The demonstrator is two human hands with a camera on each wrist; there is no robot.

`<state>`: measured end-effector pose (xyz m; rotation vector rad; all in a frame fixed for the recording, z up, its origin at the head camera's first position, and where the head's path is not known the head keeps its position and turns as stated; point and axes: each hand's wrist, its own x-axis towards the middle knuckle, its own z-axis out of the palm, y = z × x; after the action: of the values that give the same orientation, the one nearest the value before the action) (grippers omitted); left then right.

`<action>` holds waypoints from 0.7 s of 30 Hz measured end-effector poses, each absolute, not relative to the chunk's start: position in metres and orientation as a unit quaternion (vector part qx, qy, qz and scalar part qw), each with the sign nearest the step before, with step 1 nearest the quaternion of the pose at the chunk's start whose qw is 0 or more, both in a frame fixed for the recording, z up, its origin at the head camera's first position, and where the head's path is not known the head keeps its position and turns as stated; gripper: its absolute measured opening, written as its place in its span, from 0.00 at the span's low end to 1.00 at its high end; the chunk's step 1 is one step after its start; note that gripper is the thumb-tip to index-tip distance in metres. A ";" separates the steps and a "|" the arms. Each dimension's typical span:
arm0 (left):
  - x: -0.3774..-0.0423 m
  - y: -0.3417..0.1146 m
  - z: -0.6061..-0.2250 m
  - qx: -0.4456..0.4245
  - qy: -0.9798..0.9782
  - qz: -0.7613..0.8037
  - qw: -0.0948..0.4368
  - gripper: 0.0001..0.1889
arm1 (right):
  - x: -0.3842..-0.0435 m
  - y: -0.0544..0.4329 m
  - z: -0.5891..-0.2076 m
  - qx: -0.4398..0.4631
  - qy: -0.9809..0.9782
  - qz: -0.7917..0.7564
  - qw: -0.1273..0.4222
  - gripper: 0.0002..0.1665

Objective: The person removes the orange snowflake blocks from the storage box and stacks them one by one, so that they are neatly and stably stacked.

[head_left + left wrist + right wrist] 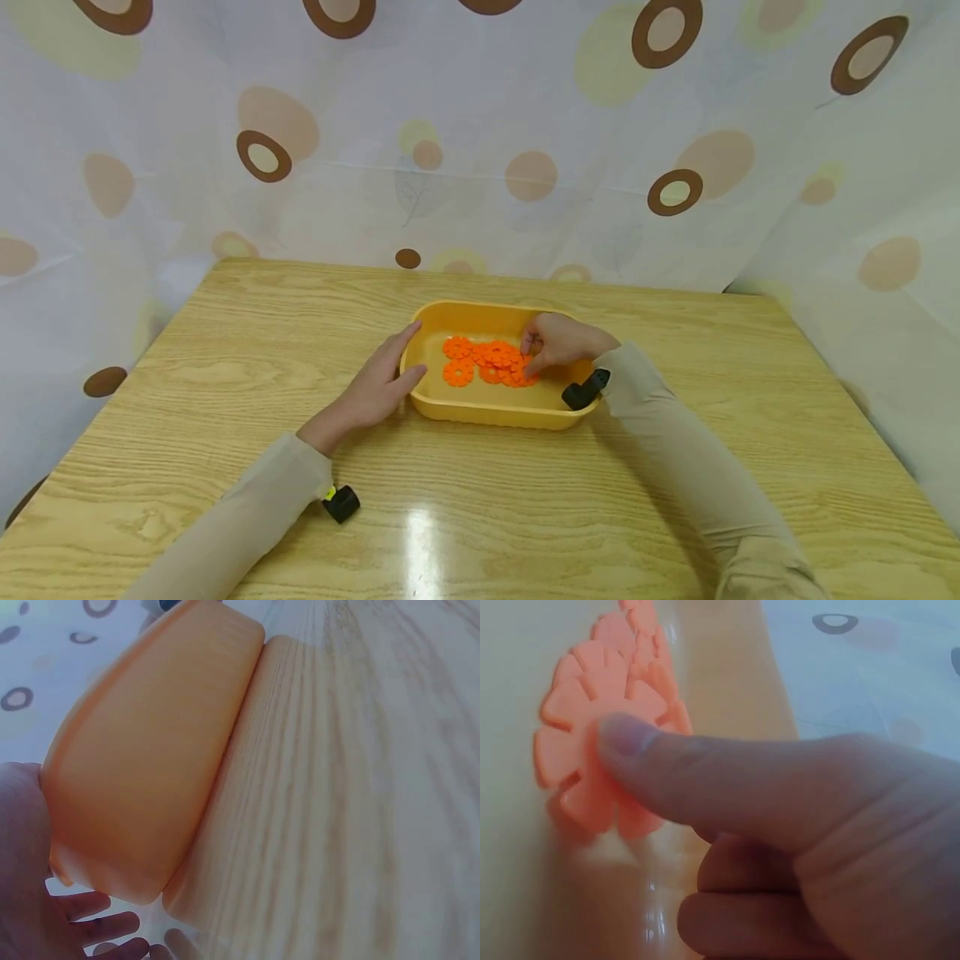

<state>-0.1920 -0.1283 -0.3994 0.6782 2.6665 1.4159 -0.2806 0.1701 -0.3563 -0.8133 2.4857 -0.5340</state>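
A shallow yellow-orange plastic basin point(495, 415) stands on the table with several orange notched plastic discs point(459, 372) inside, some overlapping. At its left end, my left hand point(378, 383) holds the rim, thumb over the edge and fingers along the outside; the left wrist view shows the fingers point(109, 926) spread by the end wall. My right hand point(558, 340) reaches into the basin's right part. In the right wrist view, its thumb lies on the face of a flower-shaped orange disc point(585, 791), pinching it; the forefinger is mostly hidden behind, and the other fingers are curled.
The basin sits near the middle of a wood-grain table point(480, 492). A patterned white curtain point(480, 167) hangs behind and at both sides. Black wrist cameras are worn at the left cuff point(300, 471) and right cuff point(626, 375).
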 end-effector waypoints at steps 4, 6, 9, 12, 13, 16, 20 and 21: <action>-0.193 -0.128 -0.401 0.221 0.861 0.457 0.023 0.34 | -0.282 0.174 -0.360 -0.305 0.894 -0.225 0.240 0.11; -0.193 -0.128 -0.402 0.222 0.861 0.457 0.024 0.34 | -0.283 0.175 -0.361 -0.310 0.887 -0.238 0.245 0.09; -0.194 -0.129 -0.402 0.221 0.860 0.458 0.026 0.34 | -0.284 0.175 -0.363 -0.316 0.877 -0.257 0.255 0.10; -0.194 -0.129 -0.402 0.223 0.859 0.459 0.027 0.34 | -0.283 0.175 -0.362 -0.318 0.865 -0.280 0.270 0.14; -0.193 -0.129 -0.402 0.222 0.859 0.460 0.028 0.34 | -0.282 0.175 -0.362 -0.318 0.862 -0.287 0.273 0.15; -0.193 -0.129 -0.402 0.223 0.859 0.461 0.027 0.34 | -0.282 0.174 -0.361 -0.317 0.854 -0.303 0.280 0.15; -0.193 -0.129 -0.401 0.222 0.860 0.459 0.028 0.34 | -0.283 0.175 -0.362 -0.323 0.850 -0.312 0.276 0.12; -0.193 -0.130 -0.401 0.222 0.860 0.458 0.028 0.35 | -0.283 0.175 -0.362 -0.326 0.849 -0.313 0.274 0.11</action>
<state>-0.1934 -0.1295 -0.4013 0.6848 2.6547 1.4150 -0.2834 0.1753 -0.3622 -0.8775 2.2819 -0.8413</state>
